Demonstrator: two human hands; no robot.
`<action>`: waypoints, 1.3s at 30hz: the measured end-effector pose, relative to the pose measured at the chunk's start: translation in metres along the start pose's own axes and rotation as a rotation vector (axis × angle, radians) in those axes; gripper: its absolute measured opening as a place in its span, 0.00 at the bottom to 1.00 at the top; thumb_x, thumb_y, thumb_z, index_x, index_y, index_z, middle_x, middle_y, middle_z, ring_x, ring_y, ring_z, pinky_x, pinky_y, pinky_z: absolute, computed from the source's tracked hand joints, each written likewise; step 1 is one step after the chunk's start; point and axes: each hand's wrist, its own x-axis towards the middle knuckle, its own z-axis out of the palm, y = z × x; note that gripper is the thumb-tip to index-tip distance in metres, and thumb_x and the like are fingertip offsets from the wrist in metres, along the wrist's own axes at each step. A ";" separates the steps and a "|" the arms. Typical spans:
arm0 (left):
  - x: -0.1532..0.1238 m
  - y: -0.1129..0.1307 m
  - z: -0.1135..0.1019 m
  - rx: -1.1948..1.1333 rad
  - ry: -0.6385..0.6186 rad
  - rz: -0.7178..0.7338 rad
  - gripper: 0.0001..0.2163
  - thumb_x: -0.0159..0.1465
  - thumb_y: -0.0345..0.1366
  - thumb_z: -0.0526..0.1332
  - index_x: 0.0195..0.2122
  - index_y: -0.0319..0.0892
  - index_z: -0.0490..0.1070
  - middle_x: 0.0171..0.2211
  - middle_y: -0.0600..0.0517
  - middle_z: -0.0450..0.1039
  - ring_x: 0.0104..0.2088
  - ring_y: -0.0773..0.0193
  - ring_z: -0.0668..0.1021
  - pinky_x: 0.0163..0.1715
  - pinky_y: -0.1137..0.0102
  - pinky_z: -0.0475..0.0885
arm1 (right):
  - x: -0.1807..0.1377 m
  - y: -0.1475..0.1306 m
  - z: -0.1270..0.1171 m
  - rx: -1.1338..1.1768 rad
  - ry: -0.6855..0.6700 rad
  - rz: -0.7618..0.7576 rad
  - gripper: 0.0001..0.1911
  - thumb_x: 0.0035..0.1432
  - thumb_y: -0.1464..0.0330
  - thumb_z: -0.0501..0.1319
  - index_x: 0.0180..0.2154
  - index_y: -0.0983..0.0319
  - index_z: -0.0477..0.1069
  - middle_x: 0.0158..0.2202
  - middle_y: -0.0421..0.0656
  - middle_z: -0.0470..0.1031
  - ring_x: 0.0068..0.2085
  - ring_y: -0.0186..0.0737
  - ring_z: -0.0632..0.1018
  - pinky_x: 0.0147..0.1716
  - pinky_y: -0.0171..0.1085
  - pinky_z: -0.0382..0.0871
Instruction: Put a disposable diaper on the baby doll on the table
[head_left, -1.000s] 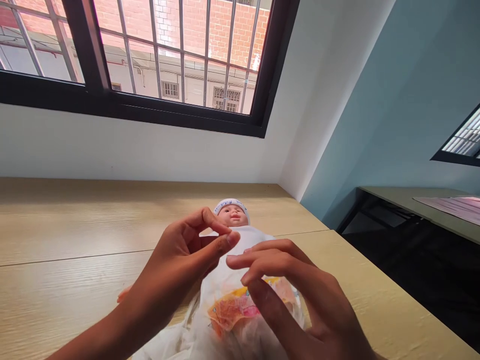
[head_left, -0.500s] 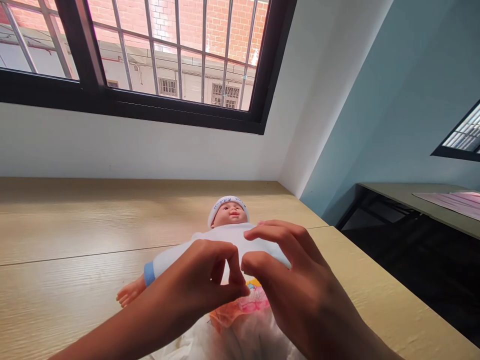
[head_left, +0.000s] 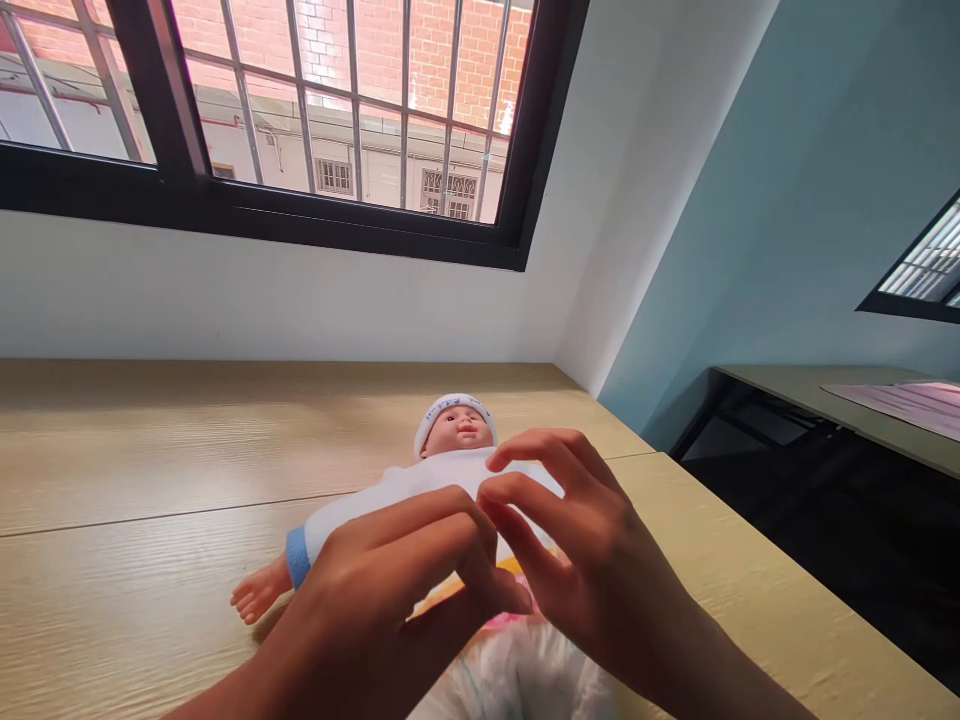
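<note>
Head view: you had your left hand (head_left: 382, 600) and right hand (head_left: 585, 540) half-curled over the baby doll (head_left: 427, 488), which lay on its back at twelve o'clock on the tabletop (head_left: 150, 450), front exposed to your fingers, beside a printed diaper (head_left: 517, 675), though you cannot tell whether either hand gripped anything.

The bare left hand (head_left: 390, 590) lies low in the view with its back turned upward, its curled fingers (head_left: 442, 525) held together and reaching rightward. The bare right hand (head_left: 577, 540) faces it from the other side, wrist raised, its bent, slightly parted fingers (head_left: 525, 455) arching leftward and down. The hands are close together near the middle of the view, the right fingertips just beside the left fingers. The left forearm (head_left: 225, 685) slants in from the bottom edge, the right forearm (head_left: 724, 675) from the lower right.
</note>
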 end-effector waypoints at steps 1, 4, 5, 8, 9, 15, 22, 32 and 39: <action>0.000 0.002 -0.001 0.002 0.008 0.002 0.11 0.60 0.26 0.66 0.23 0.45 0.72 0.24 0.58 0.74 0.22 0.71 0.73 0.24 0.79 0.69 | 0.001 0.000 0.000 0.042 -0.015 0.014 0.11 0.64 0.81 0.58 0.38 0.59 0.68 0.44 0.41 0.72 0.49 0.38 0.71 0.47 0.38 0.70; 0.002 0.010 -0.003 0.000 0.082 -0.073 0.10 0.61 0.29 0.68 0.24 0.47 0.74 0.24 0.59 0.76 0.19 0.72 0.70 0.26 0.76 0.71 | 0.002 0.000 0.002 0.120 -0.045 0.045 0.09 0.65 0.79 0.58 0.37 0.59 0.69 0.42 0.40 0.72 0.48 0.37 0.72 0.48 0.37 0.70; 0.002 0.012 -0.003 -0.005 0.119 -0.110 0.09 0.61 0.30 0.68 0.24 0.48 0.74 0.25 0.60 0.76 0.18 0.73 0.69 0.26 0.76 0.71 | 0.003 0.000 0.003 0.136 -0.048 0.046 0.09 0.65 0.79 0.58 0.37 0.59 0.69 0.42 0.40 0.73 0.48 0.37 0.72 0.48 0.38 0.70; 0.002 0.014 -0.006 -0.030 0.235 -0.157 0.09 0.60 0.28 0.68 0.27 0.51 0.76 0.26 0.62 0.76 0.21 0.73 0.72 0.25 0.80 0.71 | 0.003 -0.001 0.007 0.161 -0.030 0.034 0.09 0.65 0.78 0.58 0.37 0.59 0.71 0.39 0.39 0.74 0.47 0.36 0.73 0.48 0.37 0.70; 0.003 0.013 -0.007 -0.035 0.273 -0.157 0.10 0.59 0.27 0.68 0.27 0.51 0.76 0.26 0.63 0.76 0.23 0.73 0.74 0.25 0.81 0.70 | 0.002 -0.002 0.008 0.159 -0.020 0.032 0.09 0.65 0.79 0.58 0.38 0.59 0.71 0.39 0.39 0.74 0.46 0.36 0.73 0.46 0.37 0.70; 0.014 -0.008 -0.013 -0.061 0.351 -0.217 0.09 0.57 0.27 0.69 0.24 0.47 0.74 0.23 0.61 0.76 0.24 0.74 0.75 0.23 0.84 0.68 | -0.004 -0.015 0.006 -0.032 0.093 -0.052 0.15 0.58 0.86 0.56 0.36 0.62 0.73 0.39 0.42 0.77 0.43 0.38 0.75 0.45 0.38 0.69; 0.020 -0.019 -0.012 -0.008 0.095 -0.179 0.10 0.55 0.28 0.67 0.19 0.41 0.70 0.18 0.59 0.70 0.21 0.74 0.68 0.21 0.82 0.65 | -0.004 -0.017 -0.010 -0.338 0.239 -0.171 0.13 0.62 0.84 0.57 0.37 0.65 0.77 0.38 0.47 0.80 0.45 0.43 0.77 0.50 0.43 0.67; 0.014 -0.005 -0.010 -0.109 0.095 -0.040 0.11 0.56 0.22 0.69 0.20 0.40 0.72 0.22 0.59 0.73 0.21 0.77 0.71 0.21 0.85 0.64 | 0.000 -0.013 -0.005 -0.181 0.209 -0.120 0.11 0.58 0.84 0.59 0.35 0.65 0.75 0.34 0.43 0.78 0.40 0.39 0.76 0.46 0.40 0.67; 0.009 -0.001 -0.006 -0.227 0.235 -0.155 0.10 0.53 0.24 0.69 0.20 0.43 0.73 0.22 0.60 0.73 0.22 0.77 0.72 0.20 0.88 0.65 | 0.000 -0.016 0.003 0.125 0.132 -0.065 0.10 0.62 0.81 0.55 0.35 0.64 0.71 0.32 0.41 0.76 0.34 0.35 0.73 0.39 0.38 0.66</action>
